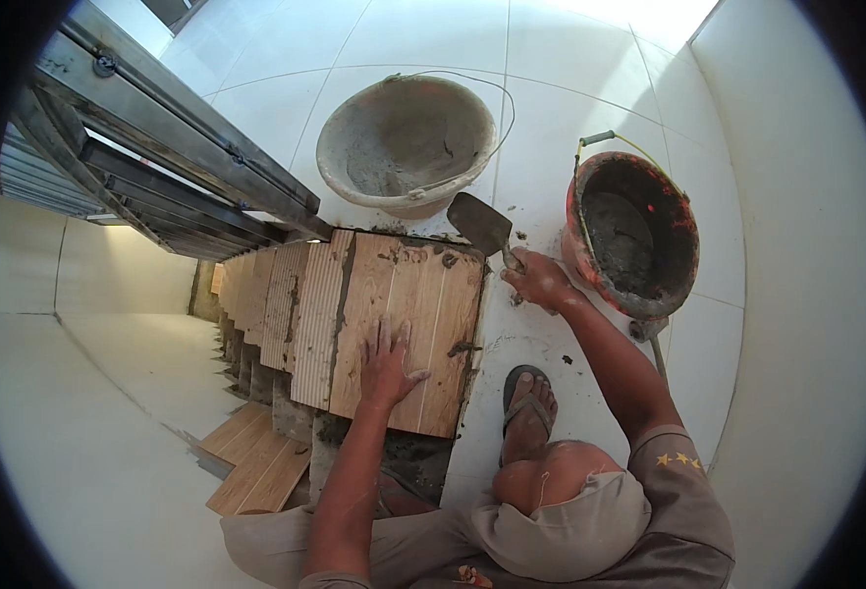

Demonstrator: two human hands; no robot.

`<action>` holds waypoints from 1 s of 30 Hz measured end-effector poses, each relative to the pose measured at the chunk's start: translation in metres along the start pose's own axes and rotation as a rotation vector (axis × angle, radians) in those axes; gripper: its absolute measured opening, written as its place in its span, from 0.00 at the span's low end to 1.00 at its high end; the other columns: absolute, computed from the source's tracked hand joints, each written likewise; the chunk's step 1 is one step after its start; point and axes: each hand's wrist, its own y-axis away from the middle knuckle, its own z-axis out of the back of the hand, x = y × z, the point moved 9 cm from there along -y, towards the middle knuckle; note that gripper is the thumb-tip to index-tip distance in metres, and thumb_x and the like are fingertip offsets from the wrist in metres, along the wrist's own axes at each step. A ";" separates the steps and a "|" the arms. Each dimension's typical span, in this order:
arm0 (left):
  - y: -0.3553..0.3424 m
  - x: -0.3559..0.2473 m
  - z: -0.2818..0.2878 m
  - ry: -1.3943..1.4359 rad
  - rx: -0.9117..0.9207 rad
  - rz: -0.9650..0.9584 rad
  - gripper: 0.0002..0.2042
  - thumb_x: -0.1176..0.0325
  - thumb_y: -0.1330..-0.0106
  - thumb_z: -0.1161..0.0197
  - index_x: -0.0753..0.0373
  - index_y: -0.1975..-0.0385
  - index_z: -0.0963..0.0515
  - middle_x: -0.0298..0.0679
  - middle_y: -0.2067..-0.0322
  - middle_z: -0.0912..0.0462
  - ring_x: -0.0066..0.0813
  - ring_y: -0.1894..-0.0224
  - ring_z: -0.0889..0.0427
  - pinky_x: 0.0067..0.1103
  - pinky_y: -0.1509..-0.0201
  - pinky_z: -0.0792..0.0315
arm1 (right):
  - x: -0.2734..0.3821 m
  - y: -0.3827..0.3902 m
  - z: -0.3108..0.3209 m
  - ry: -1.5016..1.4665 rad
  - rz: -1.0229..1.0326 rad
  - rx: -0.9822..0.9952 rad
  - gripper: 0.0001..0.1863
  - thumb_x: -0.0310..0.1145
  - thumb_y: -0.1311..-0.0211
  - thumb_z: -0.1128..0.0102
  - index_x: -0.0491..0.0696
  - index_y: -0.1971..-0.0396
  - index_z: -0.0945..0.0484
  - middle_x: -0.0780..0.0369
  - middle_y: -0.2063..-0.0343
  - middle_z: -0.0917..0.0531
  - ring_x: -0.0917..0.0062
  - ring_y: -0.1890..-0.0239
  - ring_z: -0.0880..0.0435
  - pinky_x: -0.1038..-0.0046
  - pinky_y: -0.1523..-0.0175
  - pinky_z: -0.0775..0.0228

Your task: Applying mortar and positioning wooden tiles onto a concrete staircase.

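Observation:
My left hand (386, 369) lies on a wood-look tile (438, 324) at the top of the stairs, fingers spread. Smears of grey mortar mark that tile's surface and edges. To its right, my right hand (541, 285) grips the handle of a trowel (480, 224), whose dark blade is raised over the tile's upper right corner. Just beyond that hand stands an orange-red bucket (580, 236) with dark grey mix inside. A wide pale bucket (335, 147) with grey residue sits beyond the tile.
Ribbed, wood-look treads (286, 304) descend leftward beside a metal railing (178, 108). More loose tiles (251, 461) lie at lower left. My sandalled foot (526, 402) stands on white floor tiles (590, 98). A white wall (796, 196) is on the right, a tool handle (657, 348) near the orange-red bucket.

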 end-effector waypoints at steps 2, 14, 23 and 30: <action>0.002 -0.001 0.001 -0.033 0.001 0.006 0.57 0.43 0.44 0.18 0.46 0.15 0.44 0.47 0.13 0.57 0.51 0.12 0.57 0.54 0.13 0.53 | -0.003 0.000 0.002 -0.002 0.026 -0.002 0.20 0.45 0.29 0.33 0.43 0.53 0.22 0.48 0.66 0.14 0.50 0.61 0.13 0.53 0.51 0.24; 0.000 0.001 0.003 -0.018 0.010 0.047 0.56 0.45 0.45 0.16 0.45 0.16 0.41 0.45 0.13 0.57 0.52 0.12 0.58 0.55 0.13 0.56 | 0.031 0.031 -0.032 0.161 0.268 0.284 0.19 0.47 0.29 0.35 0.47 0.51 0.18 0.46 0.62 0.12 0.42 0.55 0.14 0.46 0.50 0.23; 0.002 0.002 0.003 0.040 -0.004 0.053 0.55 0.47 0.45 0.16 0.46 0.16 0.40 0.45 0.13 0.57 0.51 0.12 0.57 0.56 0.13 0.58 | 0.050 -0.015 -0.022 0.475 0.231 -0.066 0.28 0.46 0.28 0.36 0.55 0.32 0.22 0.52 0.54 0.12 0.50 0.55 0.10 0.50 0.48 0.18; 0.003 -0.002 0.004 0.100 -0.011 0.081 0.55 0.50 0.45 0.15 0.47 0.16 0.40 0.45 0.13 0.57 0.50 0.12 0.58 0.55 0.12 0.58 | 0.062 -0.034 -0.048 0.496 0.374 -0.080 0.29 0.43 0.30 0.35 0.56 0.29 0.24 0.53 0.51 0.12 0.51 0.55 0.10 0.51 0.51 0.16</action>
